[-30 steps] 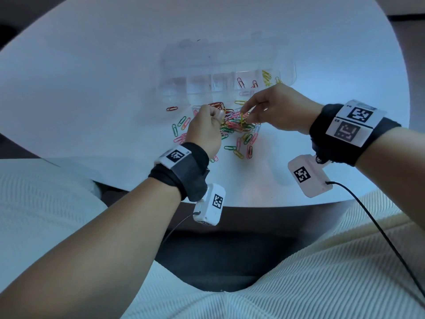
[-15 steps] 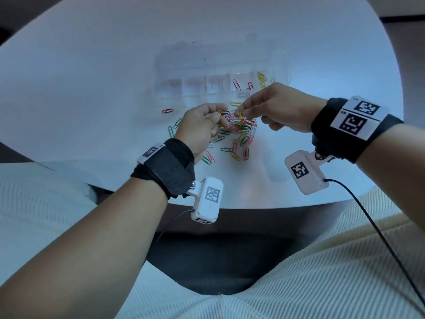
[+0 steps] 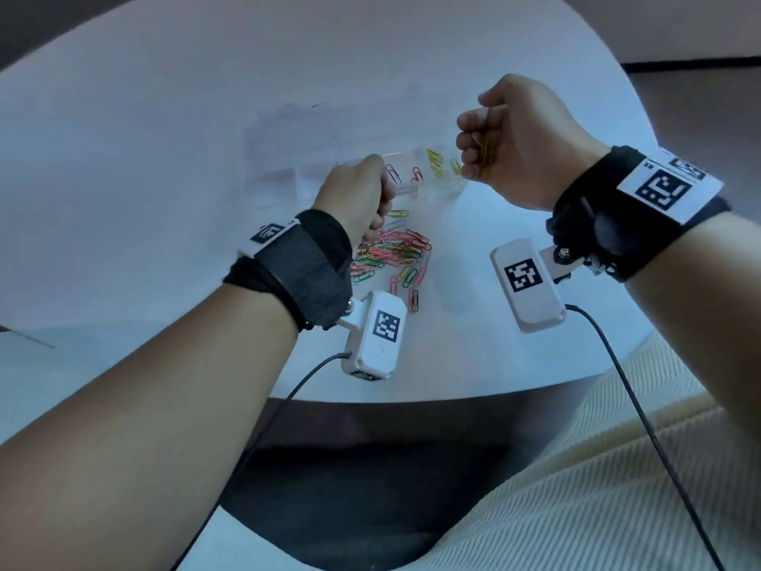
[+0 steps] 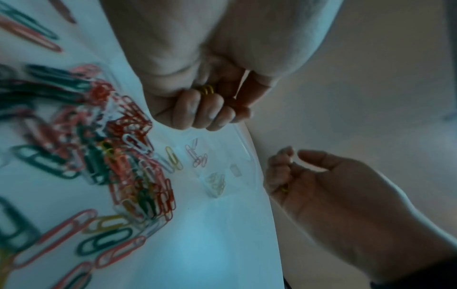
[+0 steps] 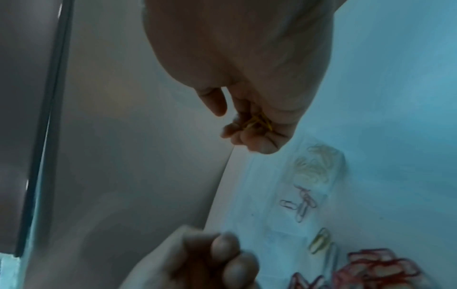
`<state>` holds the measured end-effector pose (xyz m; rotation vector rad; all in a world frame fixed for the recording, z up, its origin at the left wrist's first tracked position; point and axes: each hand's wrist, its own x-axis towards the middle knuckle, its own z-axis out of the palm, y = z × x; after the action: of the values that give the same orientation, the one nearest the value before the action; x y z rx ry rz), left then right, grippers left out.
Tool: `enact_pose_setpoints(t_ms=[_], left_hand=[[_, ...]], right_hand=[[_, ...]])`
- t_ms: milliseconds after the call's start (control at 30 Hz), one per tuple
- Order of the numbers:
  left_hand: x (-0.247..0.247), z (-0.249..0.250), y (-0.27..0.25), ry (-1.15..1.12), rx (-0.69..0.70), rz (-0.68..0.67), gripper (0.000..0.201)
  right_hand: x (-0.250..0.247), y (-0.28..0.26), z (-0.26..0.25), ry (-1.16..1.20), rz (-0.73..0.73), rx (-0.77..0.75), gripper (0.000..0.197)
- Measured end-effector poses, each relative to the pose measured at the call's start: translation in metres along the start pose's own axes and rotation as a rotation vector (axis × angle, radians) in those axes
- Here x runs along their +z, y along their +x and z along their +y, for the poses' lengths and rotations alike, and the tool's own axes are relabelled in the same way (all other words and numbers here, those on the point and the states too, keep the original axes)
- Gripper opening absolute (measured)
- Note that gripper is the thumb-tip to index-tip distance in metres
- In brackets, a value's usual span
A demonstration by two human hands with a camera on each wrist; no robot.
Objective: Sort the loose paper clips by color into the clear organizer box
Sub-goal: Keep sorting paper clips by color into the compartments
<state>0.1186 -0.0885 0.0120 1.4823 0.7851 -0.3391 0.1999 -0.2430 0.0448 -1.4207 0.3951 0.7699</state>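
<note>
In the head view, the left hand point(image 3: 354, 195) sits at frame centre-left over the far edge of the loose pile of paper clips point(image 3: 395, 257), fingers curled tight around a few yellow clips point(image 4: 207, 90), seen in the left wrist view. Behind the pile, the clear organizer box point(image 3: 288, 158) lies on the white table point(image 3: 123, 158), red clips point(image 3: 405, 174) and yellow ones in its right-end compartments. Upper right, the right hand point(image 3: 519, 142) hangs above the box's right end, fingers closed on a bunch of yellow clips point(image 3: 482, 156).
</note>
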Motion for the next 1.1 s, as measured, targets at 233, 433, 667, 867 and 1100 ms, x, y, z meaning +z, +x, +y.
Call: enact_pose_setpoints(t_ms=[233,433,667,867,1100], left_hand=[[0.024,0.032,0.013,0.096,0.090,0.033,0.021],[0.055,0.051,0.014,0.034,0.131,-0.032,0.011],[0.070,0.040,0.021,0.154,0.126,-0.134,0.017],[0.051,0.040,0.010,0.382,0.381,-0.150,0.025],[-0.004,0.031,-0.024,0.461,0.443,-0.102,0.023]], right_hand=[[-0.003,0.004,-0.002,0.073,0.024,0.090,0.069],[0.006,0.000,0.000,0.149,0.093,0.112,0.057],[0.007,-0.005,-0.006,0.194,0.239,-0.146,0.039],[0.007,-0.014,-0.007,0.030,0.289,-0.255,0.018],[0.012,-0.032,0.008,-0.590,-0.032,-0.225,0.009]])
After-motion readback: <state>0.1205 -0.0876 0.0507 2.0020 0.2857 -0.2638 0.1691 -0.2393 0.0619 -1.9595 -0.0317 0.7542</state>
